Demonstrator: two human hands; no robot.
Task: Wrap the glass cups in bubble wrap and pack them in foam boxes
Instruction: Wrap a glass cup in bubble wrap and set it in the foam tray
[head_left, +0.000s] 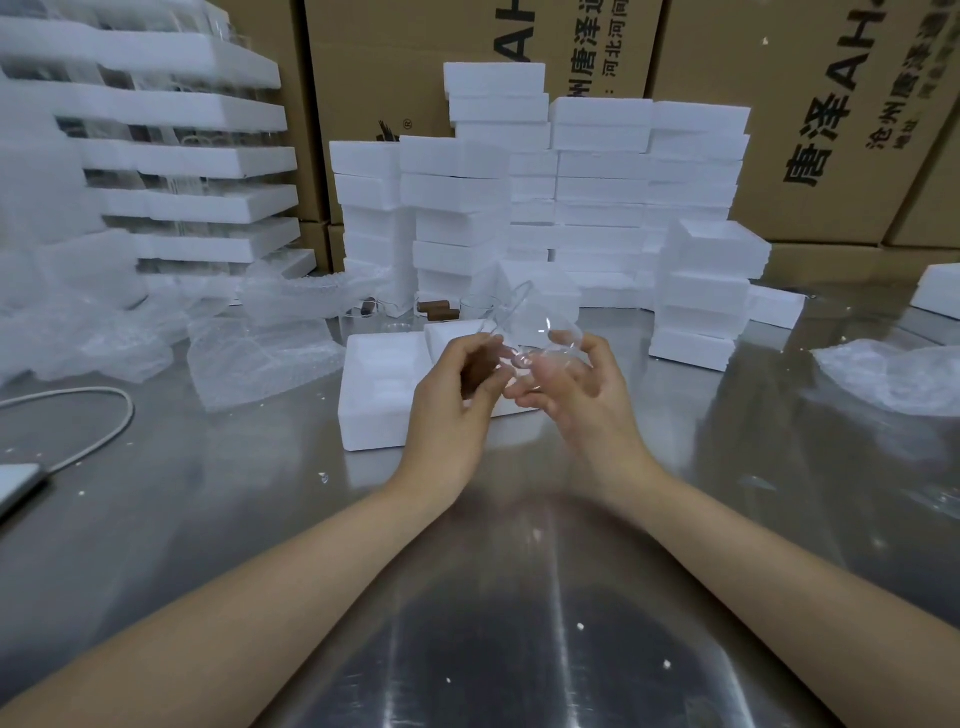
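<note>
Left hand (457, 387) and right hand (582, 387) curl fingers round a bare glass cup (545, 332), seemingly readying it for wrapping. Bubble wrap (260, 358) lies left of them.

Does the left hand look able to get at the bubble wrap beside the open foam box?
Probably yes: the left hand shares the glass cup with the right hand, but the bubble wrap lies uncovered just left of the foam box, nothing between.

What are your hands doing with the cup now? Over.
Left hand and right hand hold the cup near the open foam box. Cup bare. Bubble wrap lies to the left on the table. Nothing blocking.
</note>
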